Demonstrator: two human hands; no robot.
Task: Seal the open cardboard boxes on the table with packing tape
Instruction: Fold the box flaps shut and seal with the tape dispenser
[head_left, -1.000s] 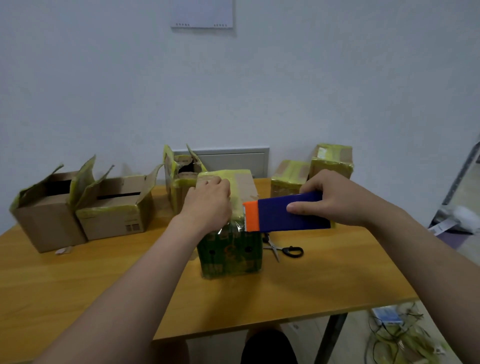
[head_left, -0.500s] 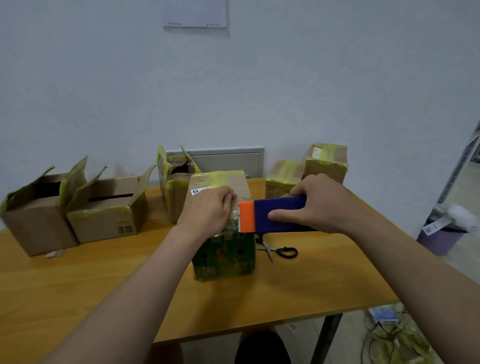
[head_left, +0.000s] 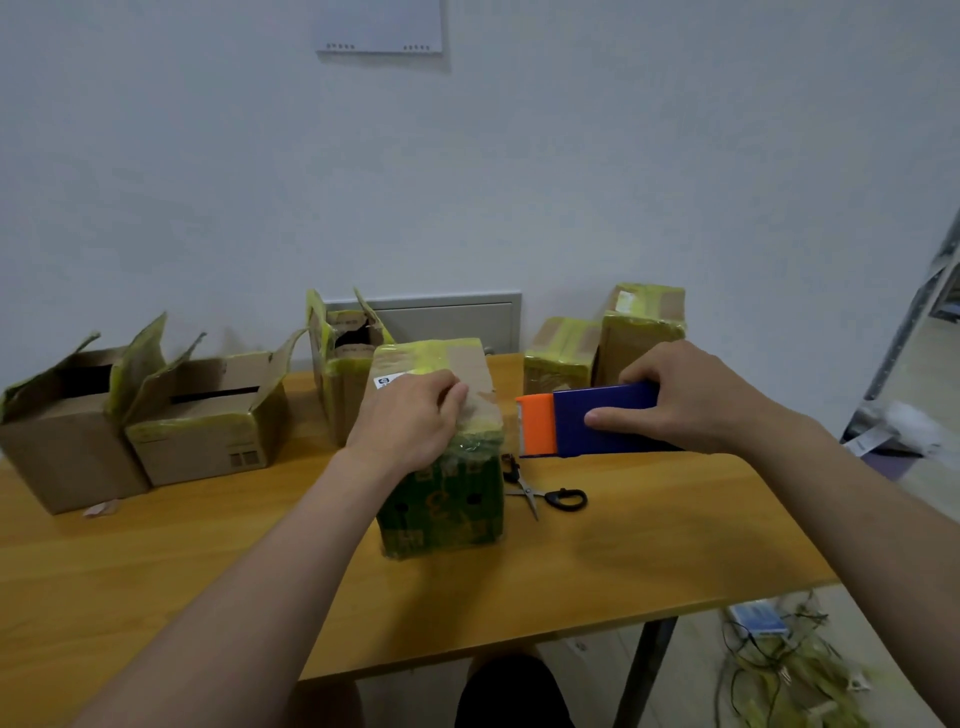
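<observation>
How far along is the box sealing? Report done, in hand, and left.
Done: two taped boxes at back right look sealed. In hand: left hand rests on the green box's taped top while right hand grips the tape dispenser beside it. Left: three boxes with flaps up, two at far left, one behind the green box.

Green-printed cardboard box (head_left: 441, 499) with a yellow-taped top, upright mid-table in front of you. Blue tape dispenser with orange end (head_left: 587, 421) in the air just right of its top. Two open brown cardboard boxes (head_left: 208, 436) left, third open box (head_left: 343, 374) behind it. Two taped-shut boxes (head_left: 561, 353) far right.
</observation>
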